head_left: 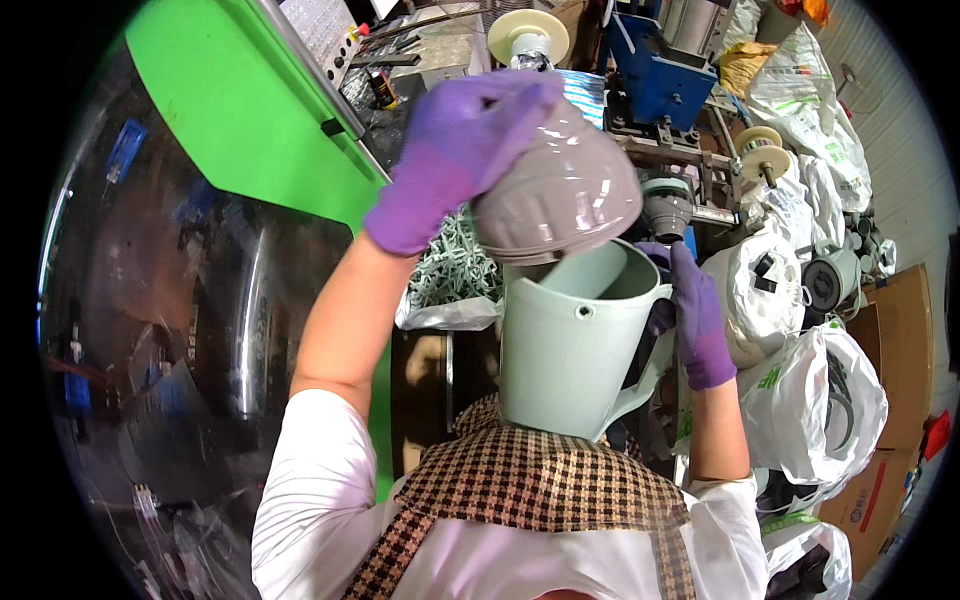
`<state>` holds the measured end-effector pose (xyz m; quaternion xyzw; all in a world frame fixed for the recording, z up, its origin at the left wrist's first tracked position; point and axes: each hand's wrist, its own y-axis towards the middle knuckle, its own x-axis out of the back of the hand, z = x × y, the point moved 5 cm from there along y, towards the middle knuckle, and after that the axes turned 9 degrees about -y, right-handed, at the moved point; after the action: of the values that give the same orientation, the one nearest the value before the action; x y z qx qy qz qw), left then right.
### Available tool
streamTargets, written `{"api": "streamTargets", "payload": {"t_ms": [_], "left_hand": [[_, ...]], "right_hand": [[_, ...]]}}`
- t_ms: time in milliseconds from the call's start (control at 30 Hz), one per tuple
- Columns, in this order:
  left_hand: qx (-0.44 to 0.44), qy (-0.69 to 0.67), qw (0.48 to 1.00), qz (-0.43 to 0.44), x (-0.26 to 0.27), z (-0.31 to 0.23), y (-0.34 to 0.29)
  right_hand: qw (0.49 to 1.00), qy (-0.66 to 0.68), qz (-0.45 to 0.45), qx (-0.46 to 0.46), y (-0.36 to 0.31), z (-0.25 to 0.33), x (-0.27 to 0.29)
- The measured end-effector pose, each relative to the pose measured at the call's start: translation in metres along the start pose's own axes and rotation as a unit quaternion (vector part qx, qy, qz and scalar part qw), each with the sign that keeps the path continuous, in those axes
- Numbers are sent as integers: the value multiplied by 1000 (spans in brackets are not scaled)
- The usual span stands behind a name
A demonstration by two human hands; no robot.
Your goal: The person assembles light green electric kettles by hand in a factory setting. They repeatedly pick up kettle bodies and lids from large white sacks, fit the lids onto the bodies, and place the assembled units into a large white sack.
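My left hand (pixel 490 125), in a purple glove, is closed on the narrow top of a glossy grey-mauve domed piece (pixel 565 195). That piece is tilted just above the open mouth of a pale green plastic jug (pixel 565 350); whether their rims touch I cannot tell. The jug has a small round hole below its rim and a long handle down its right side. Around the upper handle my right hand (pixel 697 315), gloved too, is closed, its fingers partly hidden. The jug stands upright close against my checked apron (pixel 550 475).
Thin pale green plastic scraps (pixel 450 265) fill a bag behind the jug. A green machine panel (pixel 250 120) rises at left beside a dark glossy surface (pixel 230 330). Blue machinery (pixel 665 75) stands ahead. White bags (pixel 815 400) and a cardboard box (pixel 900 370) crowd the right.
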<state>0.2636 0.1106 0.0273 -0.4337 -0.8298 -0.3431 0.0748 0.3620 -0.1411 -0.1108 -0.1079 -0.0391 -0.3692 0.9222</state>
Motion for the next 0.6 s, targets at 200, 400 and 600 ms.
{"api": "streamTargets", "payload": {"t_ms": [200,400,600], "left_hand": [[5,116,992,53,-68,-19,7],[28,158,980,122,-106,-42,-2],[34,142,972,182,-125,-29,-23]], "right_hand": [[997,-26,-5,78,3,10,31],[981,-121,9,151,-3,3,62],[992,-86,80,45,-15,-12,70]]}}
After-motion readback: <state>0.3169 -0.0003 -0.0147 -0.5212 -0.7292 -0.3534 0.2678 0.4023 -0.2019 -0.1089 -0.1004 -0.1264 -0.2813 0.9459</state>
